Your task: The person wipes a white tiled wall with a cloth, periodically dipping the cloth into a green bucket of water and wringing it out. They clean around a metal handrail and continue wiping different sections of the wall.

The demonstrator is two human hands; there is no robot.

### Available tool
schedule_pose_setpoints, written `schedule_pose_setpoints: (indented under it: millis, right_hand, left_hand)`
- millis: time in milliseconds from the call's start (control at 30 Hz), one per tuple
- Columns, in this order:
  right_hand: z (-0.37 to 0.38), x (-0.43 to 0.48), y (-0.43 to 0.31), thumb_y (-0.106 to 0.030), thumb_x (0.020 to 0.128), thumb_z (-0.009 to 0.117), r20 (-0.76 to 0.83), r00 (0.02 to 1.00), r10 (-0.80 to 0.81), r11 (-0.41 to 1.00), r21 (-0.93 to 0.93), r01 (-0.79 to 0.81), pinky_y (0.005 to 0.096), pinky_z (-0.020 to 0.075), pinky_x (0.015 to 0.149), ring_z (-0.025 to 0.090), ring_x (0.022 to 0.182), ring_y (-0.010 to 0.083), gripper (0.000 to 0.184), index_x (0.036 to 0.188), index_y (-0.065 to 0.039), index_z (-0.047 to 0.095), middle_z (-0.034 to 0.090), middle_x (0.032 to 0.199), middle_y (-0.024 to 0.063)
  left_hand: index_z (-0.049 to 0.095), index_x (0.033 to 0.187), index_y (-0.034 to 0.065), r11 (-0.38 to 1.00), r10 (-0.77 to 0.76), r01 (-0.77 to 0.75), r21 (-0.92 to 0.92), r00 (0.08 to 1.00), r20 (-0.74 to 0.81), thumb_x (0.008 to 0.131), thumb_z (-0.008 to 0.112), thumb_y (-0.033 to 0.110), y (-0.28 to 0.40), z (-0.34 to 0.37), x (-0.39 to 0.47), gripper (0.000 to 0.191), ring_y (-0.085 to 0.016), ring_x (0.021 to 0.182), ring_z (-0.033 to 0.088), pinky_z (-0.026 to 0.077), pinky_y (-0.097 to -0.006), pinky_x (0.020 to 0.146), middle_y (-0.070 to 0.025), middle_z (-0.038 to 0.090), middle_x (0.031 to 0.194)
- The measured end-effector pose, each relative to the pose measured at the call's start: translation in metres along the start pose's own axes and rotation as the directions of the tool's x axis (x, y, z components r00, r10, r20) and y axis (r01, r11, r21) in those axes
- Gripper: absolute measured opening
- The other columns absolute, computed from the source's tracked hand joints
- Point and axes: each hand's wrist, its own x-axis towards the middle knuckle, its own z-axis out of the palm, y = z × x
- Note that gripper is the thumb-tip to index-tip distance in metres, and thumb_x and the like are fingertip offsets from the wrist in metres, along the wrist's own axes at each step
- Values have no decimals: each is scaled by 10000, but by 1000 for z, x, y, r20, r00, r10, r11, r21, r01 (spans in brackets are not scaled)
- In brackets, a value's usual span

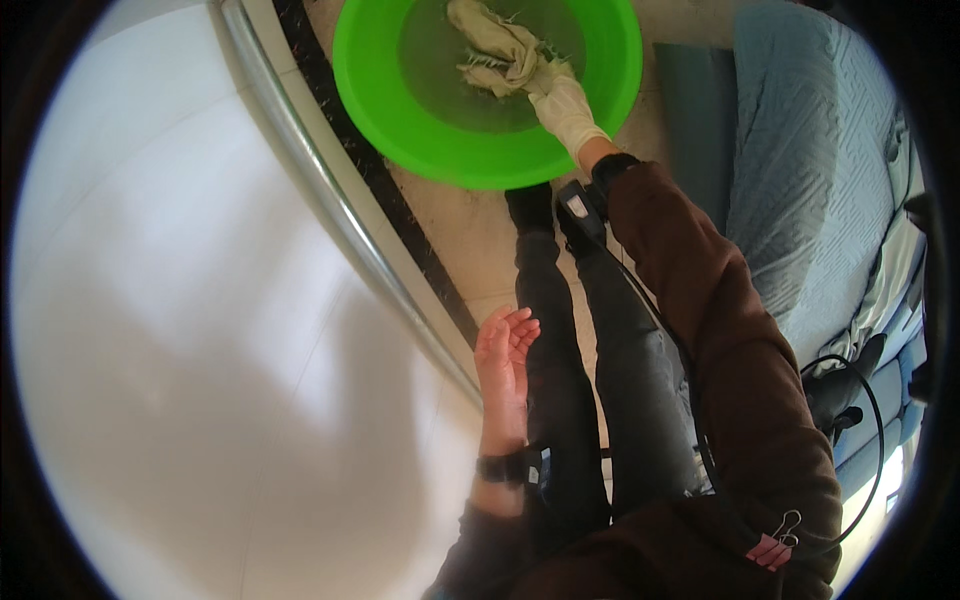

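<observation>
At the top of the view, a bright green plastic basin holds cloudy water. A pale, wet cloth with frayed edges lies bunched in it. My right hand, in a whitish rubber glove, reaches over the basin's near rim and grips the cloth's lower end; its fingertips are partly hidden by the folds. Well back from the basin, my bare left hand hangs above my left leg. Its fingers are loosely curled and hold nothing.
A white wall with a metal pipe along its base runs down the left. To the right stands a piece of furniture with a blue-grey quilted cover. Dark strap-on devices sit at both wrists; a black cable loops by my right arm.
</observation>
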Motion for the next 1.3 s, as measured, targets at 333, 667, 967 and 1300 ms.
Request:
schedule_pose_setpoints:
  millis: [333, 667, 967, 1300]
  right_hand:
    - [66, 88, 20, -432, 854, 674, 124, 992, -38, 996, -74, 47, 473, 489, 872, 605, 1031, 408, 429, 1091, -75, 676, 667, 1100, 193]
    - [48, 101, 31, -270, 873, 583, -14, 999, 52, 956, -289, -54, 482, 516, 883, 628, 1033, 405, 291, 1048, -59, 682, 673, 1096, 204]
    - [56, 62, 2, -98, 845, 648, 383, 897, -222, 906, 421, 45, 304, 508, 760, 599, 845, 181, 154, 989, -44, 641, 652, 898, 44]
    - [46, 23, -61, -558, 932, 492, -23, 964, -263, 963, -66, 261, 453, 513, 690, 643, 728, 341, 538, 702, -117, 698, 661, 733, 128]
  left_hand:
    - [532, 1273, 18, 999, 32, -28, -16, 950, 312, 989, 575, 247, 54, 49, 171, 367, -278, 1020, 620, 504, -434, 936, -156, 643, 1120]
    - [517, 1282, 6, 998, -32, 47, -38, 947, 320, 981, 590, 222, 85, 90, 265, 377, -278, 1123, 562, 469, -441, 1005, -175, 585, 1223]
    - [423, 1366, 9, 977, -196, 207, -40, 960, 199, 982, 588, 336, 80, 116, 301, 531, -339, 1261, 487, 437, -518, 1058, -198, 499, 1333]
    - [492, 1293, 34, 982, 7, 49, -182, 955, 297, 1047, 441, 359, 78, 135, 316, 411, -309, 1268, 507, 414, -525, 1095, -167, 528, 1350]
